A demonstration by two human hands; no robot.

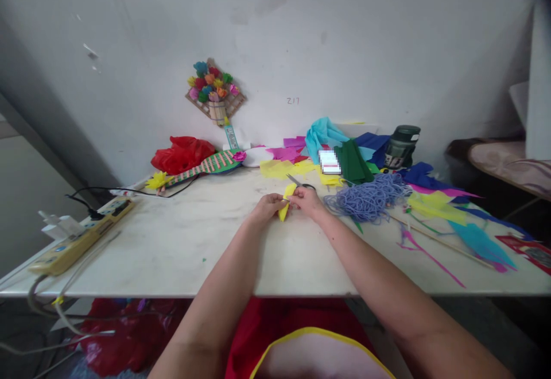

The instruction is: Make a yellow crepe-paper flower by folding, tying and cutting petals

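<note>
A narrow piece of folded yellow crepe paper (283,211) stands upright between my two hands near the middle of the table. My left hand (270,205) pinches it from the left side. From the right, the fingers of my right hand (305,198) are closed on the same paper. Just behind my right hand are scissors (294,180), their blades pointing back and left; whether the hand touches them I cannot tell. A tangle of bluish-purple yarn (371,197) lies to the right of my right hand.
A power strip (81,241) with plugs and cables lines the left edge. At the back are a red plastic bag (183,154), a green lute-shaped craft (215,163), a phone (329,162) and colored paper. A dark jar (402,146) and thin stick (447,241) are right.
</note>
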